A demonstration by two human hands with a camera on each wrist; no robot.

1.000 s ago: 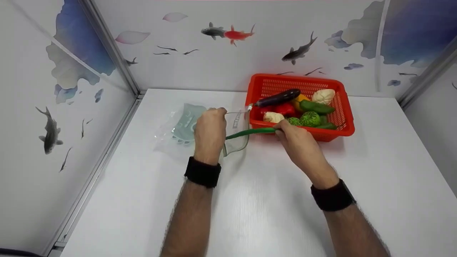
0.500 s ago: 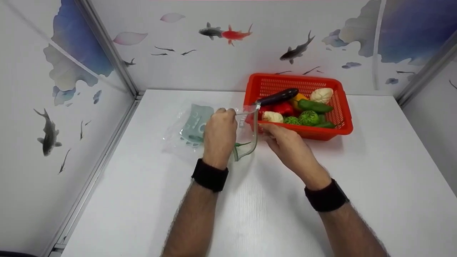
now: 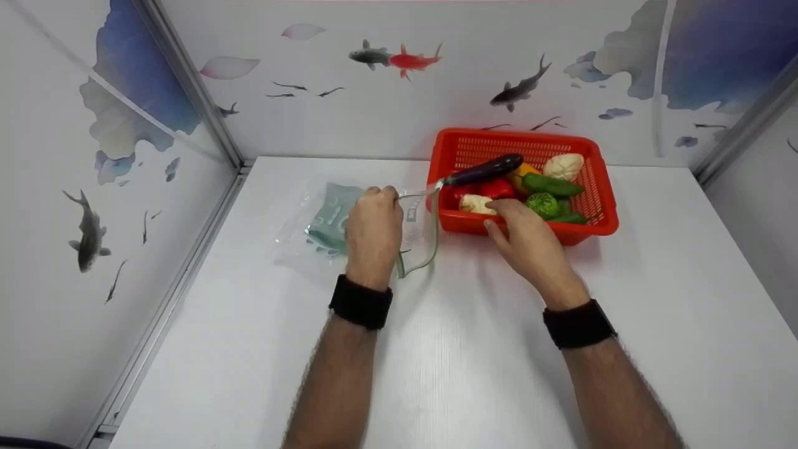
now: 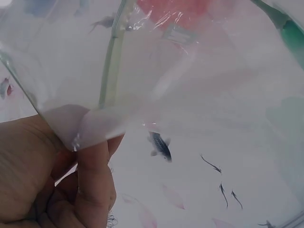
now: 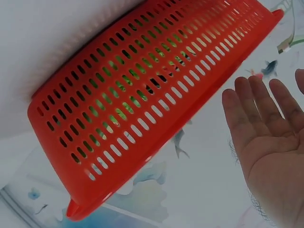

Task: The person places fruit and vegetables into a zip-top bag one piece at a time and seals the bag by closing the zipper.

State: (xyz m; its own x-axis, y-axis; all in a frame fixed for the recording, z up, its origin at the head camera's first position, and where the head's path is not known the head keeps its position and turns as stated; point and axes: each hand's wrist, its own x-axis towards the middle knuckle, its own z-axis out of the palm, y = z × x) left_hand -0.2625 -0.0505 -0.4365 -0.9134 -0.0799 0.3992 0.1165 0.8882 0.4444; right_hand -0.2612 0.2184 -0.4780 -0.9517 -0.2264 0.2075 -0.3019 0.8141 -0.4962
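Observation:
My left hand (image 3: 374, 236) pinches the edge of a clear zip bag (image 3: 328, 216) with a grey-green print, its mouth held apart toward the right. Inside the bag, a long green chili pepper (image 4: 293, 37) shows through the plastic in the left wrist view. My right hand (image 3: 530, 246) reaches over the front rim of the red basket (image 3: 458, 223), fingers extended beside a cream-white vegetable (image 3: 475, 204). The right wrist view shows that palm (image 5: 273, 142) with straight fingers and nothing in it.
In the basket lie an eggplant (image 3: 486, 170), red peppers (image 3: 497, 188), a green pepper (image 3: 552, 186), a green patterned ball (image 3: 542, 205) and another cream-white vegetable (image 3: 564, 167). A printed wall (image 3: 299, 125) stands behind the white table (image 3: 436, 374).
My right hand has put the green chili pepper into the bag, let go and moved right to the basket. My left hand keeps its pinch on the bag.

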